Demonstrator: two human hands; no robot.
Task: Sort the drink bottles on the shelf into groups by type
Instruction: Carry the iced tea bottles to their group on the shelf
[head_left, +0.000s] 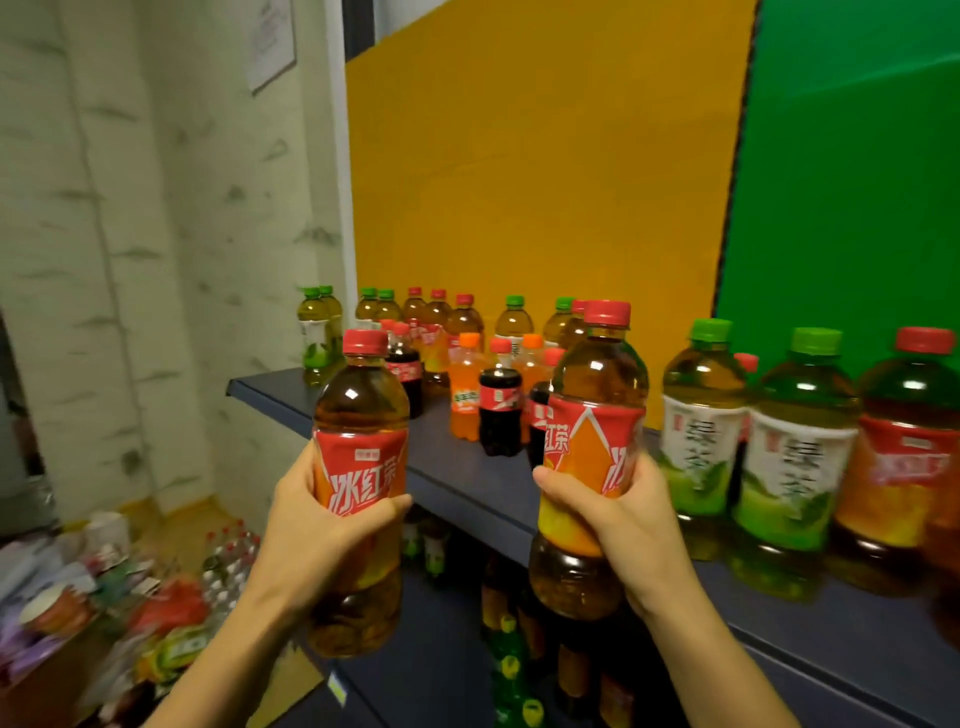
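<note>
Left hand (317, 525): wrapped round the label of a red-capped iced tea bottle (359, 467), thumb across the front; held upright off the front edge of the shelf, at its left end.
Right hand (618, 519): closed on a second red-capped tea bottle (592, 431), thumb over the label; upright, raised in front of the shelf.
Shelf (467, 467): dark blue, running from left rear to right front.
Right end of shelf: two green-capped green tea bottles (701, 426) side by side, a red-capped tea (909, 457) just beside them.
Middle: small cola bottle (500, 410) and small orange soda (465, 389), close together.
Rear row: mixed green-capped and red-capped teas along the yellow board (519, 182).
Green board (857, 156): behind the right end.
Lower shelf: more bottles, dim, types not clear.
Floor, left: blurred clutter of packets.
</note>
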